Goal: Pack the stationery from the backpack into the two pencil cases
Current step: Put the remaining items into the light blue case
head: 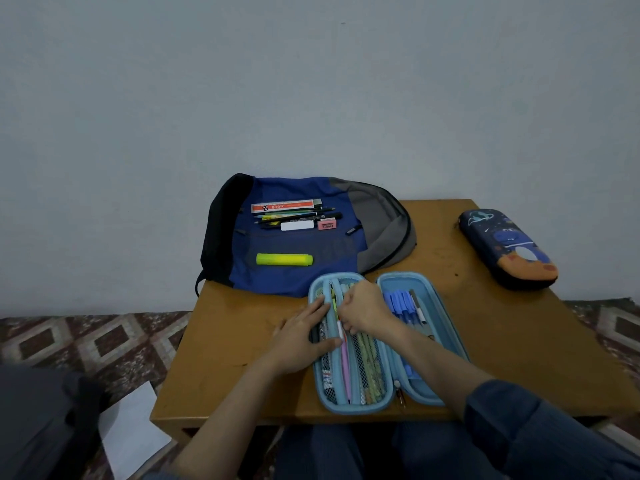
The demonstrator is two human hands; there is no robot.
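I'm pinching the pink pen [344, 362] in my curled right hand [367, 310] over the open blue pencil case [356, 407] at the bench's [242, 375] near edge, with my left hand [304, 337] pressing flat on it. Risks: tip snagging the mesh, case skidding off. Highlighter [284, 259] on the backpack [277, 282], far edge, may roll.

Dim, flat indoor light with a cool bluish cast, spread evenly. The wall [311, 81] darkens toward 10 and 2 o'clock. Shadows are soft, deepest under the table [519, 341] at 6 o'clock. Fine detail is smeared: the pen [345, 368] at the right hand [367, 310] blurs into its surroundings. The table's edges bow at 4 and 8 o'clock.
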